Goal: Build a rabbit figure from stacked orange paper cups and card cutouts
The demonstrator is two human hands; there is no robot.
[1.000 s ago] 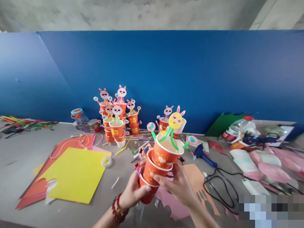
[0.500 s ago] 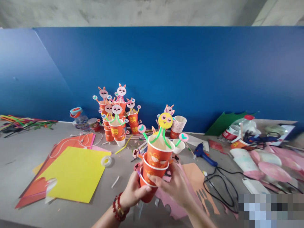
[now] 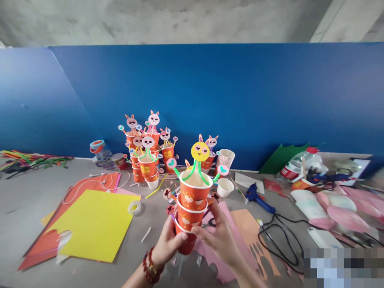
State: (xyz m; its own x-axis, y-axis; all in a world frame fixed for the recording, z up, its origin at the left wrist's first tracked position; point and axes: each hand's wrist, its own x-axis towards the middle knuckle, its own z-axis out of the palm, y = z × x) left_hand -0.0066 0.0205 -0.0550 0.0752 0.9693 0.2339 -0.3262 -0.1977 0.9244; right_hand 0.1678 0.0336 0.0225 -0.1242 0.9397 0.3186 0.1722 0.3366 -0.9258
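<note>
A stack of red paper cups (image 3: pixel 193 196) is held upright in front of me by both hands. From the top cup rises a yellow rabbit-like paper face (image 3: pixel 200 152) on green strips, with pink discs bearing blue hearts at either side. My left hand (image 3: pixel 171 236) is closed round the lower left of the stack; a bracelet of dark red beads circles that wrist. Against the right side my right hand (image 3: pixel 220 234) is closed, its thumb on the lower cups. Behind, several similar decorated cups (image 3: pixel 148 164) stand in piles, topped with white rabbit faces.
Yellow paper (image 3: pixel 96 224) lies at left beside a tape roll (image 3: pixel 134 207). At right are a blue glue gun (image 3: pixel 258 198) with its black cord, cut pink paper (image 3: pixel 220 268) and a plastic bottle (image 3: pixel 295 164). A blue panel (image 3: pixel 192 88) closes off the back.
The held stack has moved slightly left in view, with both hands still on it. The whole scene sits a little lower in the picture.
</note>
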